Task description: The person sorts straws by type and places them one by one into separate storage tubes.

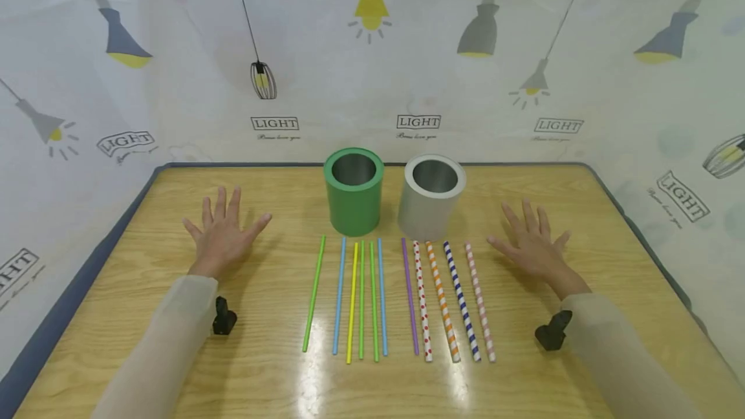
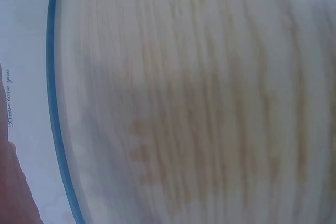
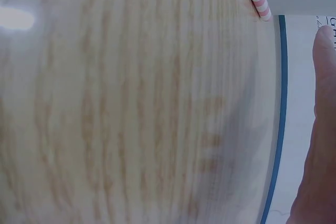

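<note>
My left hand point(image 1: 222, 238) is at the table's left side, fingers spread and holding nothing. Over on the right side, my right hand point(image 1: 534, 247) is spread the same way, also with nothing in it. Between them lies a row of drinking straws. The left group is plain: green straws point(image 1: 314, 293), blue straws point(image 1: 339, 296) and a yellow straw point(image 1: 352, 302). To the right come a purple straw point(image 1: 410, 296), a red-dotted straw point(image 1: 422, 302), an orange-striped straw point(image 1: 443, 302), a navy-striped straw point(image 1: 462, 302) and a pink-striped straw point(image 1: 480, 302), nearest the right hand.
Behind the straws stand a green cylindrical container point(image 1: 355, 209) and a grey-white container point(image 1: 426, 212), both with round openings on top. They rest on the wooden table point(image 1: 262, 374). A cloth backdrop point(image 1: 326, 83) printed with lamps surrounds its back and sides.
</note>
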Tool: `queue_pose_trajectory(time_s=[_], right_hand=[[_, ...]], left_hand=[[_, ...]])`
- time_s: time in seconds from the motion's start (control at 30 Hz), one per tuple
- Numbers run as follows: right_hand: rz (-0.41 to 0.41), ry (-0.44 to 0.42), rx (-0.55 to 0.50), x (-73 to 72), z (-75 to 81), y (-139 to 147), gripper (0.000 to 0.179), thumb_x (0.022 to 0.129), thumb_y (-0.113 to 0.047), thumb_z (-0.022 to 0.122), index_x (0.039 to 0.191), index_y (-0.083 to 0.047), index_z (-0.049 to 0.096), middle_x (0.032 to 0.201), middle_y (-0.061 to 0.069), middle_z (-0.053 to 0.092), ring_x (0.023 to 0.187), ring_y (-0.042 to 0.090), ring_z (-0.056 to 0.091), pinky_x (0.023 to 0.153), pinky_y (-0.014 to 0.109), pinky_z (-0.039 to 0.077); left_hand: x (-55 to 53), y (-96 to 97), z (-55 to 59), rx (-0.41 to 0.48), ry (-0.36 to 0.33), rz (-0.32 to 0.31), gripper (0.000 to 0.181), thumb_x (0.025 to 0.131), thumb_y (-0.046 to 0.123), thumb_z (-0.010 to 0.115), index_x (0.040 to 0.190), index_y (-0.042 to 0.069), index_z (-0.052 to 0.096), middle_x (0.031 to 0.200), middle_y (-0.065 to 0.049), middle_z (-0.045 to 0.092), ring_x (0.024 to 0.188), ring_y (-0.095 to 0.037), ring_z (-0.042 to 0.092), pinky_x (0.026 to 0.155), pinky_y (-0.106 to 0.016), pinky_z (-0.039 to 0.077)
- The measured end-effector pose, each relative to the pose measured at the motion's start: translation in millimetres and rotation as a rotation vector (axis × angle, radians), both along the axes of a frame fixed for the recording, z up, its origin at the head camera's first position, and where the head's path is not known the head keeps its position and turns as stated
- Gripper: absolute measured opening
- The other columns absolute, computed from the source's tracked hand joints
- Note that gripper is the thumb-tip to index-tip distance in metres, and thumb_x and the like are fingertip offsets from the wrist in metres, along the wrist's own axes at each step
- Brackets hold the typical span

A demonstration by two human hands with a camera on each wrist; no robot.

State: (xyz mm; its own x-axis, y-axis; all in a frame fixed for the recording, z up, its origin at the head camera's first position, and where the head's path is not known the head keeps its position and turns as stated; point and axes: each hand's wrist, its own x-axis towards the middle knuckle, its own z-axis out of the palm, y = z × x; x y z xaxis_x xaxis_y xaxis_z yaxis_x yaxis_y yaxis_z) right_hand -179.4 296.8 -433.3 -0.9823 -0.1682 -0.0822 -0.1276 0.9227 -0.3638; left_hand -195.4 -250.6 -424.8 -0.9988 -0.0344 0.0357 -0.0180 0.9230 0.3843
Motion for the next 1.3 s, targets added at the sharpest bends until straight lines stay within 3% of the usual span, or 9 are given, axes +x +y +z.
queue_pose_trajectory(time_s=[0.27, 0.37, 0.47, 0.53, 0.6, 0.67, 0.8, 0.97, 1.3], right_hand=[[0.004, 0.0, -0.01, 0.5, 2.1, -0.3, 0.08, 0.09, -0.06, 0.039, 0.148, -0.024, -0.004, 0.148, 0.015, -0.02, 0.13, 0.042, -0.024, 0.08, 0.077, -0.019], [0.032, 0.022, -0.047, 3.7, 6.9, -0.7, 0.079, 0.091, -0.055, 0.042, 0.149, -0.02, 0.002, 0.15, 0.021, -0.007, 0.132, 0.047, -0.009, 0.088, 0.077, -0.01], [0.075, 0.019, -0.155, 10.5, 14.7, -5.7, 0.072, 0.093, -0.046, 0.048, 0.147, -0.009, 0.018, 0.145, 0.027, 0.019, 0.129, 0.049, 0.018, 0.097, 0.07, 0.013], [0.098, 0.01, -0.234, 16.5, 20.3, -13.7, 0.062, 0.093, -0.039, 0.051, 0.139, -0.001, 0.033, 0.132, 0.028, 0.041, 0.117, 0.045, 0.041, 0.094, 0.061, 0.034], [0.109, -0.021, -0.3, 22.8, 26.0, -26.0, 0.053, 0.093, -0.034, 0.054, 0.132, 0.001, 0.044, 0.116, 0.024, 0.055, 0.101, 0.037, 0.054, 0.083, 0.05, 0.047], [0.118, -0.029, -0.338, 28.3, 30.4, -41.1, 0.044, 0.092, -0.029, 0.056, 0.123, 0.002, 0.053, 0.1, 0.018, 0.062, 0.085, 0.029, 0.06, 0.071, 0.04, 0.053], [0.163, -0.036, -0.43, 37.2, 31.2, -73.7, 0.033, 0.09, -0.018, 0.06, 0.116, 0.003, 0.058, 0.087, 0.01, 0.064, 0.071, 0.02, 0.06, 0.059, 0.029, 0.051], [0.188, -0.077, -0.582, 38.9, 19.5, -115.8, 0.03, 0.087, -0.01, 0.063, 0.111, 0.007, 0.06, 0.076, 0.012, 0.064, 0.057, 0.021, 0.059, 0.046, 0.028, 0.05], [0.008, -0.131, -0.681, 24.6, -0.2, -153.5, 0.029, 0.083, -0.007, 0.067, 0.106, 0.009, 0.06, 0.056, 0.009, 0.058, 0.041, 0.014, 0.053, 0.038, 0.025, 0.046]], left_hand=[[-0.7, -0.4, 2.2, 0.022, 0.018, -0.009, 0.091, 0.085, 0.07, 0.033, 0.148, 0.015, -0.002, 0.151, -0.014, -0.01, 0.132, -0.037, -0.021, 0.087, -0.067, -0.026], [-4.3, 5.1, 9.0, 0.082, 0.072, -0.03, 0.085, 0.088, 0.062, 0.039, 0.148, 0.01, 0.008, 0.151, -0.018, 0.005, 0.135, -0.041, -0.003, 0.094, -0.07, -0.014], [-9.1, 17.5, 23.5, 0.221, 0.14, -0.081, 0.067, 0.093, 0.044, 0.048, 0.141, 0.002, 0.03, 0.141, -0.023, 0.032, 0.127, -0.042, 0.029, 0.101, -0.064, 0.018], [-13.3, 29.6, 37.3, 0.358, 0.163, -0.118, 0.052, 0.094, 0.032, 0.052, 0.133, 0.0, 0.043, 0.129, -0.022, 0.046, 0.115, -0.039, 0.044, 0.095, -0.055, 0.036], [-19.0, 44.0, 52.4, 0.496, 0.147, -0.139, 0.045, 0.094, 0.029, 0.053, 0.129, 0.002, 0.049, 0.123, -0.019, 0.051, 0.108, -0.033, 0.05, 0.088, -0.047, 0.044], [-25.9, 58.9, 65.9, 0.624, 0.121, -0.139, 0.042, 0.094, 0.03, 0.053, 0.127, 0.005, 0.052, 0.121, -0.015, 0.053, 0.106, -0.028, 0.052, 0.087, -0.042, 0.046], [-38.7, 84.0, 81.6, 0.815, 0.046, -0.115, 0.041, 0.093, 0.028, 0.054, 0.129, 0.008, 0.052, 0.123, -0.011, 0.052, 0.106, -0.021, 0.051, 0.088, -0.037, 0.047], [-48.3, 104.1, 83.8, 0.978, -0.062, -0.128, 0.042, 0.093, 0.02, 0.056, 0.133, 0.009, 0.048, 0.132, -0.009, 0.044, 0.115, -0.023, 0.046, 0.094, -0.04, 0.044], [-52.1, 120.4, 72.4, 1.023, -0.113, -0.184, 0.044, 0.09, 0.014, 0.06, 0.132, 0.006, 0.049, 0.128, -0.016, 0.046, 0.117, -0.028, 0.046, 0.092, -0.04, 0.046]])
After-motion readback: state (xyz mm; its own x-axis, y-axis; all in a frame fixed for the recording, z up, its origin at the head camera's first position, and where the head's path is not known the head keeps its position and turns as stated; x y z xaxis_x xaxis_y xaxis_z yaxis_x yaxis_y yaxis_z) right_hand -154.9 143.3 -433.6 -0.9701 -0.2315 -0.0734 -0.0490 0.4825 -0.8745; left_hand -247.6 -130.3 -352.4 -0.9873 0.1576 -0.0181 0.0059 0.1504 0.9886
